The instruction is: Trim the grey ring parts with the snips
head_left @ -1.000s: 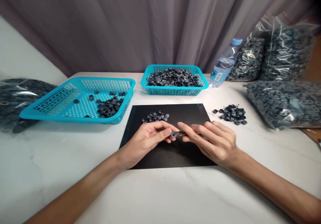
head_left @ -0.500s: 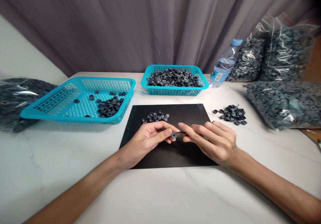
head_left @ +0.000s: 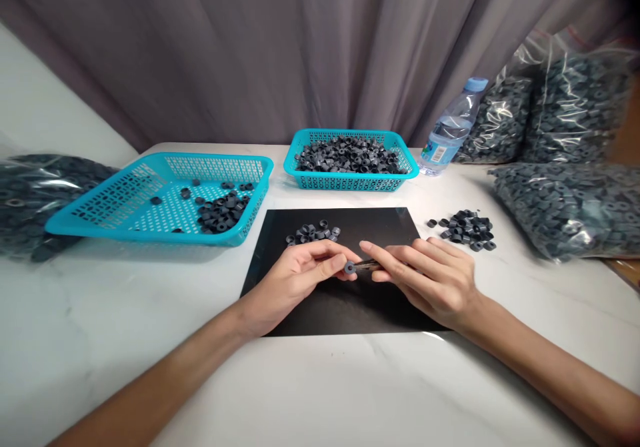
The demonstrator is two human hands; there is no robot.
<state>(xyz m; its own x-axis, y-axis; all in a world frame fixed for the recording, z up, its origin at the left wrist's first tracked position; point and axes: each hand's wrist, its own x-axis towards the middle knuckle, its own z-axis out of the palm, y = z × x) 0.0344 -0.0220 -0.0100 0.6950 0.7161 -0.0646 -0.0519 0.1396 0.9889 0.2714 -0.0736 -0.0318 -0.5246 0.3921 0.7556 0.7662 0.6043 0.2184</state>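
Pinching: left fingers (head_left: pixel 331 265), small holed grey ring (head_left: pixel 348 269) | right fingers (head_left: pixel 395 267), slim dark tool (head_left: pixel 368 265) | beneath: flat, smooth black mat (head_left: pixel 330 312)

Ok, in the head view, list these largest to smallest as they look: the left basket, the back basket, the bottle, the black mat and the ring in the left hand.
1. Black mat and left basket: unsure; the basket looks wider, the mat taller.
2. Back basket
3. Bottle
4. Ring

The head-worn camera looks forward and down from close above the hands (head_left: pixel 303 270).
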